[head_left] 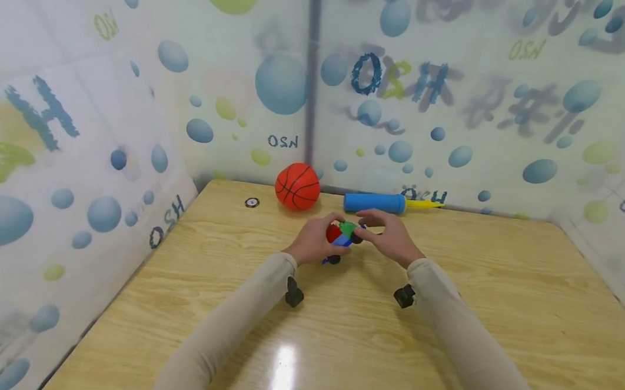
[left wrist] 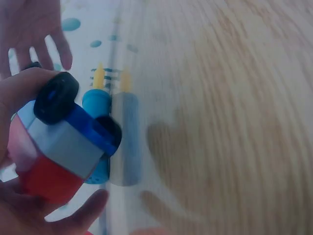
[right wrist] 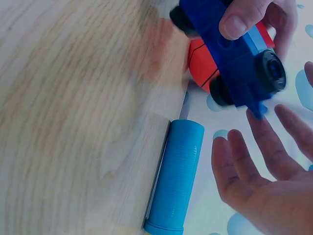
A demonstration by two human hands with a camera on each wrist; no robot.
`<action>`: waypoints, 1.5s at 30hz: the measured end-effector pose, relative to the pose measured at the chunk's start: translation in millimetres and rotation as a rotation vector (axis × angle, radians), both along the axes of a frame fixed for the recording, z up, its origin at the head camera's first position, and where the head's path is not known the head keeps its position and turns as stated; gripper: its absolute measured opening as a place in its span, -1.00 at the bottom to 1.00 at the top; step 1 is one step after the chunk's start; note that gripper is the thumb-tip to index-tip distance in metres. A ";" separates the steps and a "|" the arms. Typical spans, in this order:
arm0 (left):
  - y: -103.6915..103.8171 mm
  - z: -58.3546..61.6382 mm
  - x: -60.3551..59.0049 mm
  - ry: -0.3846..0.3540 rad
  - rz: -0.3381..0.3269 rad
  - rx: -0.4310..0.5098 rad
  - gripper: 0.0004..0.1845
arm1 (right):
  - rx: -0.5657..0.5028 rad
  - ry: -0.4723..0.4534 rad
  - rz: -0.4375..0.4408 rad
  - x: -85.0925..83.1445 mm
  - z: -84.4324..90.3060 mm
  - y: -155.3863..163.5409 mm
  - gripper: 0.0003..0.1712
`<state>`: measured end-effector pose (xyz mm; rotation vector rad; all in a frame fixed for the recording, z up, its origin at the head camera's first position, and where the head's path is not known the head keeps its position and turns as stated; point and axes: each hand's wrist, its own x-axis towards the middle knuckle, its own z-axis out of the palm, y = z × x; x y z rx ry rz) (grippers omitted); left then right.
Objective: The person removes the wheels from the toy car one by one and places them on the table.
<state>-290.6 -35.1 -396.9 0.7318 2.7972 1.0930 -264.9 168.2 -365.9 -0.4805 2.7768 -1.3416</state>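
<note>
My left hand [head_left: 310, 242] grips a small toy car [head_left: 343, 241] above the table, thumb and fingers on either side. The toy has red, green and light blue body parts. In the right wrist view its blue chassis [right wrist: 220, 49] is tilted toward the camera, with black wheels [right wrist: 270, 71]. Close by at the toy's right end is my right hand [head_left: 391, 237]. Its fingers [right wrist: 266, 142] are spread and slightly bent near a blue tab on the chassis; whether a fingertip touches it I cannot tell. The left wrist view shows the toy's grey-blue and red sides [left wrist: 54, 181].
A red basketball [head_left: 297, 186] sits at the back of the wooden table [head_left: 337, 337]. To its right lies a blue hand pump [head_left: 374, 203] with a yellow nozzle. A small round disc [head_left: 252, 202] lies left of the ball. Patterned walls [head_left: 233, 96] enclose the back and sides.
</note>
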 end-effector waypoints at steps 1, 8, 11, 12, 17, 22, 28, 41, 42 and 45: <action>-1.1 -1.0 -0.6 -0.032 0.015 0.025 -0.39 | -0.001 0.002 -0.003 0.8 -0.9 1.5 -0.52; -5.7 -4.5 -4.2 -0.145 0.087 0.138 -0.43 | -0.021 0.027 -0.011 2.6 -3.9 5.1 -0.56; -4.6 -5.9 -3.2 -0.201 0.101 0.167 -0.39 | -0.058 0.051 0.007 2.7 -4.3 2.2 -0.59; -3.9 -6.1 -2.3 -0.226 0.110 0.180 -0.37 | -0.069 0.059 0.016 3.0 -4.1 0.6 -0.60; -1.0 -4.5 2.0 -0.319 0.119 0.272 -0.36 | -0.120 0.071 0.057 4.4 -0.5 -7.5 -0.62; 0.3 -1.0 5.2 -0.320 0.071 0.360 -0.38 | -0.153 0.070 0.070 3.8 2.1 -11.0 -0.63; -0.4 6.6 13.0 -0.366 -0.033 0.523 -0.37 | -0.179 0.052 0.072 1.9 0.2 -12.8 -0.66; 3.7 7.7 16.0 -0.389 -0.056 0.593 -0.41 | -0.299 0.011 0.057 -2.1 -0.2 -14.6 -0.68; 4.3 5.7 15.0 -0.392 -0.067 0.617 -0.39 | -0.308 0.008 0.054 -2.5 -0.4 -14.5 -0.67; 5.4 3.7 14.9 -0.396 -0.121 0.693 -0.33 | -0.339 -0.001 0.049 -3.4 -1.0 -14.2 -0.64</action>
